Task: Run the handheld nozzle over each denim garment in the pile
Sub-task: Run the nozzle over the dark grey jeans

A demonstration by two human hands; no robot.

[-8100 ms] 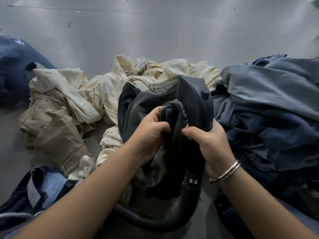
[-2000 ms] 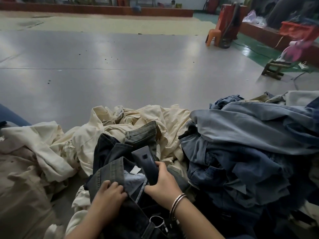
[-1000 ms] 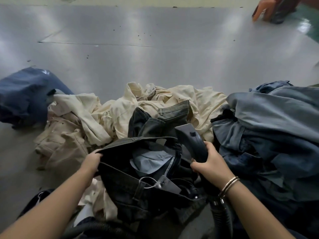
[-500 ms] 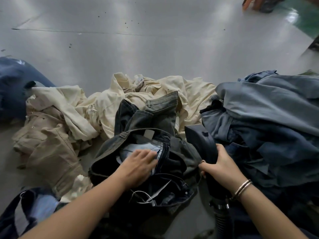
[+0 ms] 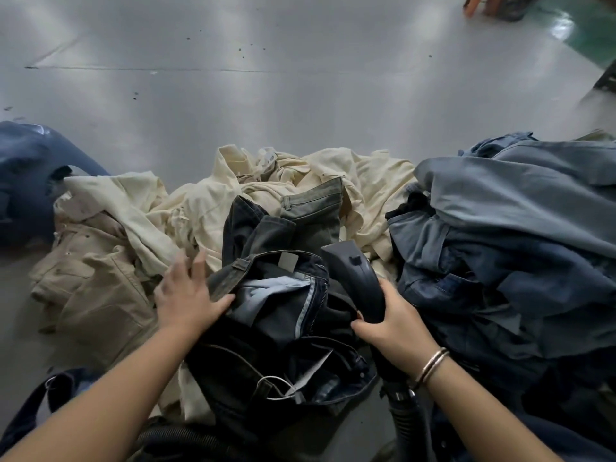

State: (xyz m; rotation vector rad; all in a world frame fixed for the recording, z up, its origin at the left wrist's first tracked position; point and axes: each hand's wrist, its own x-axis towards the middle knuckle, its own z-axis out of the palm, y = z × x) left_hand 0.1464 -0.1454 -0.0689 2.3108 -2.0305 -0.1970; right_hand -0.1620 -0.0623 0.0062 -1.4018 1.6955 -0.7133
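At far left, cream garments on the floor. Left hand flat, fingers spread, on the waistband edge of the dark jeans, gripping nothing. Jeans lie between the hands, waist open upward. Right hand wrapped around the nozzle, just beside the jeans' right edge, long axis tilted up and away. Blue denim pile at right.
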